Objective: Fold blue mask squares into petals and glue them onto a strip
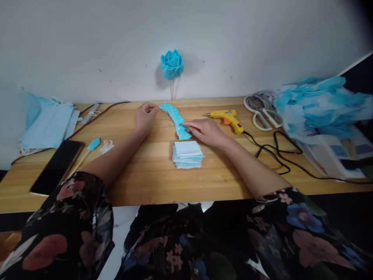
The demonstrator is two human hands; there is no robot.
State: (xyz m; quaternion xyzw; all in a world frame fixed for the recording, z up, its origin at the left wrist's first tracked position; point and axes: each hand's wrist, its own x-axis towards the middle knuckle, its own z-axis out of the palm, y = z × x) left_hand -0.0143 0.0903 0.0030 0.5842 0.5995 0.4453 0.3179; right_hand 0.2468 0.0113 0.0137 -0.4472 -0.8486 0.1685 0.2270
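Note:
A curved, overlapping row of blue petal-shaped fabric pieces (174, 118) lies fanned out on the wooden table. At its far left end is my left hand (145, 116), closed with thumb and finger pinched together; what they hold, if anything, is too small to make out. My right hand (205, 131) rests at the near right end of the row, index finger stretched out and touching the blue pieces. Just nearer to me sits a stack of white and pale blue fabric squares (188, 154).
A blue fabric rose (171, 64) on a stick stands by the wall. Rightward lie a yellow glue gun (225, 116) with its black cord, scissors (264, 118) and piled blue fabric (317, 107). Face masks (46, 124), a phone (58, 167) and a blue-tipped stick (93, 144) are on the left.

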